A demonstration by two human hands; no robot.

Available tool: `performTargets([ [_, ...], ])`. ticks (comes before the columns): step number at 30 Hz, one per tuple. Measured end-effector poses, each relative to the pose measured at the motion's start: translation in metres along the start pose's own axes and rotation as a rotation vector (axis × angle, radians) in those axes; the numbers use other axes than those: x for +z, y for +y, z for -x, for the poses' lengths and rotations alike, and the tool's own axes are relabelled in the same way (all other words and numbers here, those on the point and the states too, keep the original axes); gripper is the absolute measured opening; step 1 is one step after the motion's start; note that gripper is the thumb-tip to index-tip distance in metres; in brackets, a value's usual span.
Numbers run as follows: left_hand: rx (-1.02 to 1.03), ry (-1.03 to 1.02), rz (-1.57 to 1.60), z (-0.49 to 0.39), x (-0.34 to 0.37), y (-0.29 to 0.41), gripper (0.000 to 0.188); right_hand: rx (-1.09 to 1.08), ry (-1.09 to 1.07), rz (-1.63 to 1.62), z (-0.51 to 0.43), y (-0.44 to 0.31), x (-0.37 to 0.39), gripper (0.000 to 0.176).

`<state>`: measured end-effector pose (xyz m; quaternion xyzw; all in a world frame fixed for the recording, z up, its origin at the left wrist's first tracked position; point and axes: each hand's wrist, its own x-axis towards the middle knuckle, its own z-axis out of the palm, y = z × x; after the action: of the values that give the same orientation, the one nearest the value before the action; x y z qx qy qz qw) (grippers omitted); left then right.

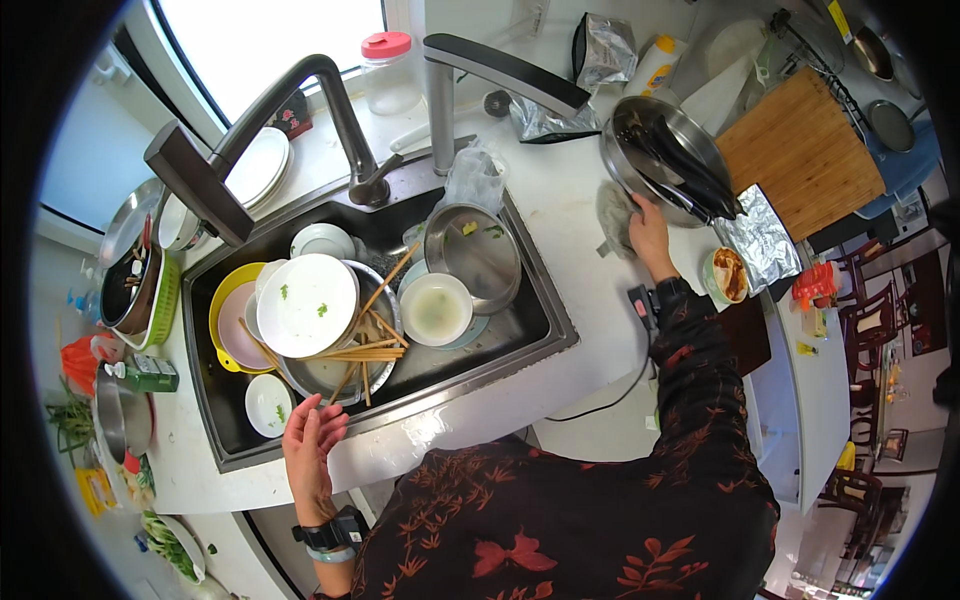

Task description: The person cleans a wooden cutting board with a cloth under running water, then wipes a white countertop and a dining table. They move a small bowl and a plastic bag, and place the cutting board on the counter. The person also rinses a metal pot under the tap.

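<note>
My right hand (646, 229) reaches over the counter to the rim of a steel pan (624, 154) with dark eggplants in it; a grey cloth (616, 217) lies just left of the fingers. Whether the fingers grip the cloth or the pan cannot be told. My left hand (313, 431) hovers at the sink's front edge, fingers apart, holding nothing. In the sink near it are a small white dish (268, 405) and a steel basin (382, 296) with a white plate (307, 304) and wooden chopsticks (367, 351) on top. A bowl of cloudy liquid (436, 309) and a steel pot (472, 255) stand to their right.
Two faucets (341, 127) (442, 112) rise behind the sink. A yellow colander (229, 360) is in its left part. On the right are a wooden cutting board (802, 154), a foil bag (766, 240) and a food bowl (726, 276). A black cable (611, 403) hangs over the counter's front edge.
</note>
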<state>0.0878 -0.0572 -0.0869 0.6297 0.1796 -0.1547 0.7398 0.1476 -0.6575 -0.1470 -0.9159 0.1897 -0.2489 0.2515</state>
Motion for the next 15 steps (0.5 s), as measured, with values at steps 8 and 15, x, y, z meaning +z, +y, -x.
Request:
performTargets([
  [8,-0.025,0.062,0.011,0.007,-0.004,-0.006,0.03,-0.167,-0.089,0.345,-0.005,0.017,0.063,0.051],
  [15,-0.03,-0.005,-0.019,0.0,0.012,-0.011,0.031,-0.549,-0.322,0.171,0.008,-0.065,0.096,0.044],
])
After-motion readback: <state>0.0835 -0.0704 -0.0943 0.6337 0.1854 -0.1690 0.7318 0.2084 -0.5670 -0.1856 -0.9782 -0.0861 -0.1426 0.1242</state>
